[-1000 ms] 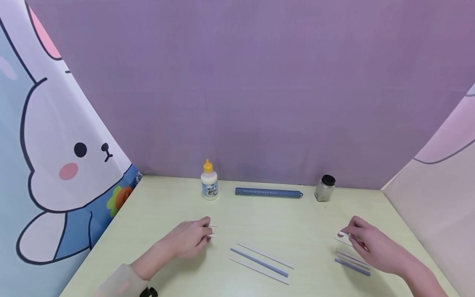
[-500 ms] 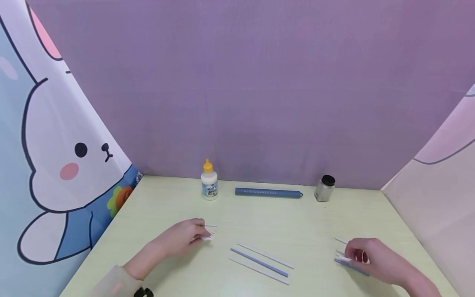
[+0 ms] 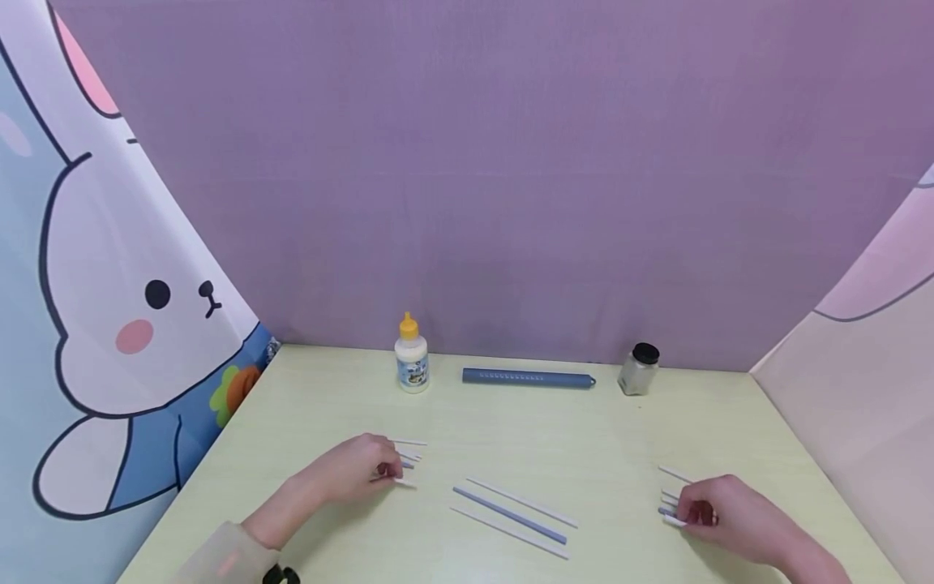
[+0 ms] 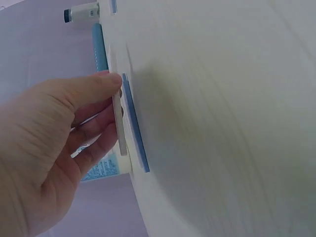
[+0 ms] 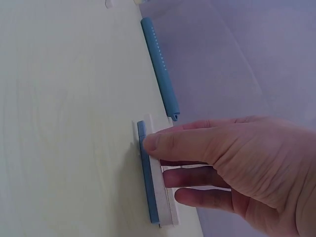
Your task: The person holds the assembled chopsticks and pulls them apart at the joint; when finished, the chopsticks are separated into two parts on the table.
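Between thumb and fingers, my left hand (image 3: 350,470) pinches a white stick (image 4: 118,128). A blue stick (image 4: 136,123) lies on the table just beside it, and the tips of several sticks show past the fingers. At the right, my right hand (image 3: 737,519) pinches another white stick (image 5: 157,182), next to a blue stick (image 5: 149,180). More white sticks there are partly hidden by that hand. Midway between the hands lie a white stick (image 3: 521,503), a blue stick (image 3: 510,516) and a second white stick (image 3: 508,533), roughly parallel and slanted.
Along the back of the pale table (image 3: 554,446) stand a white bottle (image 3: 412,365) with a yellow nozzle cap and a small clear jar (image 3: 638,377) with a black lid. A dark blue tube (image 3: 529,378) lies between them. A purple backdrop (image 3: 511,178) rises behind.
My right hand has moved nearer the table's front with its white stick, now beside the blue one. The left hand has shifted slightly left and nearer. The middle sticks have stayed put.
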Action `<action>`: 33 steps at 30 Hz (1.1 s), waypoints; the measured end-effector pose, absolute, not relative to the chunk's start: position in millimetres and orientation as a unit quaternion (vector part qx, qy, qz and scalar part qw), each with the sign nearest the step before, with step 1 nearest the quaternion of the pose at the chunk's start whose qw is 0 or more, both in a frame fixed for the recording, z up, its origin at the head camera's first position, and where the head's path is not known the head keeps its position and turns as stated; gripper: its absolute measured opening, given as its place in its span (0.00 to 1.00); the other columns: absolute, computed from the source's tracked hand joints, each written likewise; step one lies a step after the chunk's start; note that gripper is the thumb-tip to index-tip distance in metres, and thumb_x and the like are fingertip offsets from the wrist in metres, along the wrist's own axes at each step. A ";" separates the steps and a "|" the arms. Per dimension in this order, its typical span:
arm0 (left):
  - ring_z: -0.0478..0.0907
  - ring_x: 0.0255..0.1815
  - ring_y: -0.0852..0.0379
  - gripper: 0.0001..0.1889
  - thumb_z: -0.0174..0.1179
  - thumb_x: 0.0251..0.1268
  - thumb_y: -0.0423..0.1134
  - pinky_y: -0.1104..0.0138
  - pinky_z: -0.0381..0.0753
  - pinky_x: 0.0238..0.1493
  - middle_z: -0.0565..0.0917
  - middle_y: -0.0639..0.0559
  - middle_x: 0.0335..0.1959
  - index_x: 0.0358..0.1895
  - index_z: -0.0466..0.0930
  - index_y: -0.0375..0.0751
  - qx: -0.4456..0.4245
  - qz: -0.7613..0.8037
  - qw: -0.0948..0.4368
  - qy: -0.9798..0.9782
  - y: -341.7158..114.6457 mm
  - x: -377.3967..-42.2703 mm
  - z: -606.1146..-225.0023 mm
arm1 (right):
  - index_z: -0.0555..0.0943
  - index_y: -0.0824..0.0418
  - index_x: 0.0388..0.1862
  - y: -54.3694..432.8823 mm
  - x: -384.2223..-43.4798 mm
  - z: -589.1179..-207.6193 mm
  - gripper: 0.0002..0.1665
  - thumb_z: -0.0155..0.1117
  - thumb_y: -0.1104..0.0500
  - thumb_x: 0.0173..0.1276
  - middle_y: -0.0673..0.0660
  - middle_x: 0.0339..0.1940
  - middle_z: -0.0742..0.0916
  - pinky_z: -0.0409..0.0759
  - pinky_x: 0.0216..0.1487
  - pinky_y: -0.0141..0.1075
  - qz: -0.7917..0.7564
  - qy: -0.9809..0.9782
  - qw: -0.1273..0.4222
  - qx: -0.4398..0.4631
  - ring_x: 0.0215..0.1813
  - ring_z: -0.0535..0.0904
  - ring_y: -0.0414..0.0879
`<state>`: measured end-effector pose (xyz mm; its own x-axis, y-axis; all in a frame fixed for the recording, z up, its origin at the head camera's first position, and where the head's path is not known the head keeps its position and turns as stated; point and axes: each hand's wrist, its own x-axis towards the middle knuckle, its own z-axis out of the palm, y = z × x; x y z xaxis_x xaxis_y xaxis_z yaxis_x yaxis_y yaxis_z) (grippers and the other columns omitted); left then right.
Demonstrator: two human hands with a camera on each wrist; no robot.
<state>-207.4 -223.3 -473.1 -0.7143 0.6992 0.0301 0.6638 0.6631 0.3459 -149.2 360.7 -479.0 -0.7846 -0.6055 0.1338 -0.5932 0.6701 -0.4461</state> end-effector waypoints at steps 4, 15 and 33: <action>0.77 0.35 0.70 0.07 0.73 0.63 0.30 0.69 0.84 0.42 0.86 0.62 0.33 0.36 0.90 0.50 0.360 0.169 0.052 0.916 -225.6 -208.4 -476.3 | 0.82 0.44 0.30 360.7 -149.3 -480.7 0.17 0.81 0.64 0.60 0.32 0.26 0.78 0.70 0.26 0.26 -0.228 0.922 0.026 -0.313 0.30 0.69 0.23; 0.78 0.34 0.69 0.08 0.73 0.64 0.30 0.67 0.85 0.42 0.85 0.63 0.32 0.35 0.89 0.51 0.347 0.158 0.021 0.924 -231.8 -217.7 -489.7 | 0.81 0.45 0.30 358.6 -150.5 -482.2 0.17 0.81 0.64 0.59 0.32 0.26 0.77 0.70 0.27 0.27 -0.211 0.929 0.028 -0.301 0.29 0.68 0.23; 0.77 0.34 0.68 0.04 0.74 0.64 0.33 0.70 0.84 0.40 0.84 0.60 0.32 0.36 0.89 0.47 0.378 0.125 -0.003 0.917 -195.4 -217.5 -465.5 | 0.79 0.43 0.30 332.0 -159.4 -479.1 0.19 0.77 0.66 0.64 0.32 0.26 0.77 0.71 0.27 0.24 -0.228 0.908 -0.021 -0.351 0.30 0.69 0.22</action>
